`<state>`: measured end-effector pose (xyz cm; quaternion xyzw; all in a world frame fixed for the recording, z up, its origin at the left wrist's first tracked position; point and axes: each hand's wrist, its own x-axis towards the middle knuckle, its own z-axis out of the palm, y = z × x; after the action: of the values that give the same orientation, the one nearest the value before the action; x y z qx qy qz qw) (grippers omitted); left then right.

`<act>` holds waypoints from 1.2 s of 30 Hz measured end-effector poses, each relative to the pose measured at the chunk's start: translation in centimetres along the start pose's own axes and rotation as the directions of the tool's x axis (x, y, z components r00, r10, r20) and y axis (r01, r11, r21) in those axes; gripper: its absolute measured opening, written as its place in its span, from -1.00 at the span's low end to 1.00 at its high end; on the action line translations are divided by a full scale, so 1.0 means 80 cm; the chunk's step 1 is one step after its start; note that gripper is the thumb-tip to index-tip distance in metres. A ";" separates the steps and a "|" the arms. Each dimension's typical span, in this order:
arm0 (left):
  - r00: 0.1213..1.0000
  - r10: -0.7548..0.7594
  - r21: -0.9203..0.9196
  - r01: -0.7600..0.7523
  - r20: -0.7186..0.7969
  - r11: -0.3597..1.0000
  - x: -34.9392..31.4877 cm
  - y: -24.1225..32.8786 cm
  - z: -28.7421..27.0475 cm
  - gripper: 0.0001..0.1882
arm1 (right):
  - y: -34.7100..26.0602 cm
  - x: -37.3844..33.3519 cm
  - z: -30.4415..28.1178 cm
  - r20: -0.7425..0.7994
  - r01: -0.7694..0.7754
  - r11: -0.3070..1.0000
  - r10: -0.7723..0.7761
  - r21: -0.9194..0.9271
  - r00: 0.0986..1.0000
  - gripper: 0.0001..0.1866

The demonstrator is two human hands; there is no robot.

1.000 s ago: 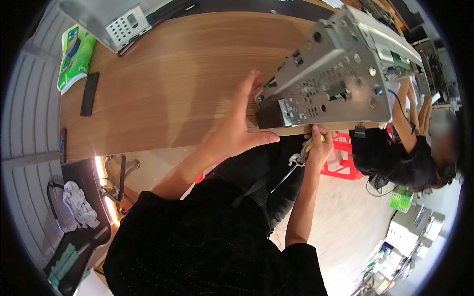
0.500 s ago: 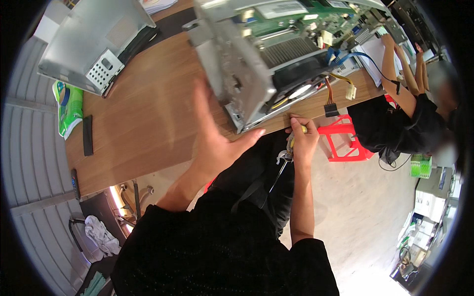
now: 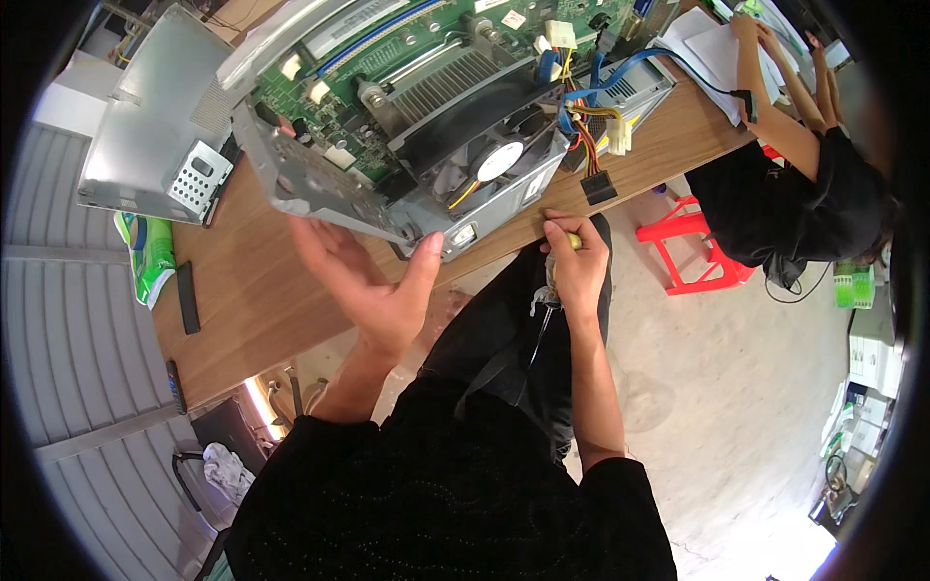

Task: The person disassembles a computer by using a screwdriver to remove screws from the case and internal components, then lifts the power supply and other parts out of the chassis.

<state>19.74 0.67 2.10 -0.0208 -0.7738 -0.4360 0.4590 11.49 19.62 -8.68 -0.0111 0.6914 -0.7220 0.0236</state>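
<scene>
An opened computer case (image 3: 528, 189) rests on the wooden table in front of me, showing a green circuit board (image 3: 339, 107), a finned heat sink (image 3: 455, 87) and a black fan (image 3: 475, 165). My left hand (image 3: 373, 300) is at its near left corner, thumb by the front edge and fingers curling behind the side panel, partly hidden by it. My right hand (image 3: 578, 276) grips a screwdriver (image 3: 544, 324) by its yellowish handle at the table's near edge. The shaft points down over my lap, away from the case. Loose cables with a black plug (image 3: 599, 187) hang from the case.
At the far left stands a metal cover panel (image 3: 145, 136), with a green packet (image 3: 147, 261) and a black strip (image 3: 188, 298) nearer. On the right, another person's arms (image 3: 775, 97) reach over papers (image 3: 702, 44), beside a red stool (image 3: 693, 252).
The case has swung left and tilted, so more of its board and fan shows. My left hand has moved left with its corner. My right hand still holds the screwdriver.
</scene>
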 end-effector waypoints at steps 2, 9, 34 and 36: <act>1.000 0.011 0.018 -0.011 0.003 1.000 0.003 0.000 0.001 0.13 | -0.006 0.000 0.001 -0.003 -0.039 0.998 0.039 -0.045 0.999 -0.89; 0.916 -0.396 -0.205 0.400 0.063 0.893 0.011 0.007 0.002 -0.03 | -0.006 0.000 0.000 -0.014 -0.048 0.999 0.047 -0.024 0.999 -0.89; 0.909 -0.396 -0.082 0.408 0.130 0.909 0.022 -0.009 -0.005 -0.19 | -0.008 -0.001 0.002 -0.045 -0.011 1.000 0.010 -0.026 0.999 -0.89; 0.893 -0.424 -0.108 0.441 0.150 0.891 0.024 -0.009 -0.006 -0.15 | -0.006 -0.001 0.002 -0.043 -0.008 1.000 0.007 -0.021 0.999 -0.89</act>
<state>18.63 -0.84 3.11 0.0935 -0.7534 -0.5780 0.2992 11.61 19.49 -8.23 0.0068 0.6993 -0.7147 0.0113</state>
